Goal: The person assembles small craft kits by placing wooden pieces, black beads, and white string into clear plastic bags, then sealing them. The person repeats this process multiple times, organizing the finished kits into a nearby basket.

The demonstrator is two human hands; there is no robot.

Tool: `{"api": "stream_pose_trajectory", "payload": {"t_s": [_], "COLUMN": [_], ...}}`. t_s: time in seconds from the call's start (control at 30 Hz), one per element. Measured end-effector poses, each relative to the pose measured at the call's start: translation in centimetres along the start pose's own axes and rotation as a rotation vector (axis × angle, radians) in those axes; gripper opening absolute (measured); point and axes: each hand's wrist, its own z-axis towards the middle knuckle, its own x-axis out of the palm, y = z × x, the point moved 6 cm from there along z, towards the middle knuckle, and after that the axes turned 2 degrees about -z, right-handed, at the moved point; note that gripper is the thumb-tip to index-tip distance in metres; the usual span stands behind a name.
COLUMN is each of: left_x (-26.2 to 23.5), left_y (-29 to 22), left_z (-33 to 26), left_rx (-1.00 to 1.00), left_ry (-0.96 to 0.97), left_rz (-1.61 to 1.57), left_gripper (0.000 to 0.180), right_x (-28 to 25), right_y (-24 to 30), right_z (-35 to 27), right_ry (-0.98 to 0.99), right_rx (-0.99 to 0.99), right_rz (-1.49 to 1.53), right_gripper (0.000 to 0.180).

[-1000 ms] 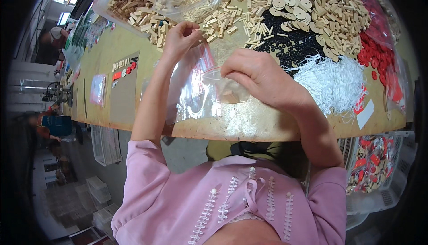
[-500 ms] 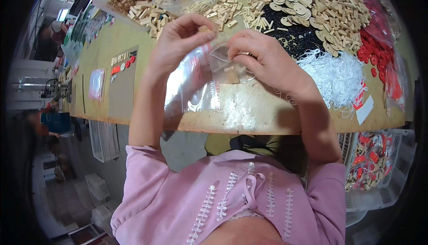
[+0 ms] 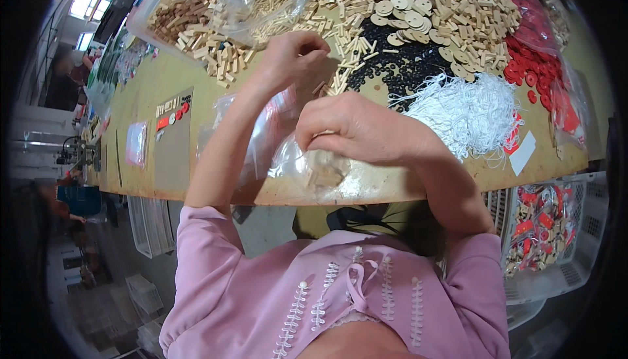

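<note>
While the left hand (image 3: pixel 291 61) curls beside the pale wooden pegs (image 3: pixel 338 83), turned so that I can't tell whether its pinch holds anything, the right hand (image 3: pixel 363 127) has a clear plastic bag (image 3: pixel 302 163) nipped narrowly between thumb and fingers. The bag hangs below that hand, near the table's (image 3: pixel 145 87) front edge, wooden blocks (image 3: pixel 326 176) bunched low inside. I'd judge it light, limp and rather slippery, the film creasing easily, the blocks hard and unlikely to break. Its upper rim seems the best hold, pinched firmly, leaving the loaded bottom to hang.
</note>
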Motion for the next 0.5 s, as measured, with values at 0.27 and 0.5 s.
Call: {"api": "stream_pose_trajectory", "payload": {"t_s": [0.27,0.5], "left_x": [5.0,5.1], "left_y": [1.1,1.6], "left_z": [6.4,7.2], "left_rx": [-0.149,-0.089], "left_ry": [0.042,0.148], "left_rz": [0.244,0.34], "left_gripper": [0.033,0.03], "right_x": [-0.4,-0.6], "right_y": [-0.2,-0.3], "right_z": [-0.4,-0.3], "right_ry": [-0.018,-0.042], "right_rx": [0.013,0.031], "right_rz": [-0.091,-0.093], "right_gripper": [0.007,0.01]}}
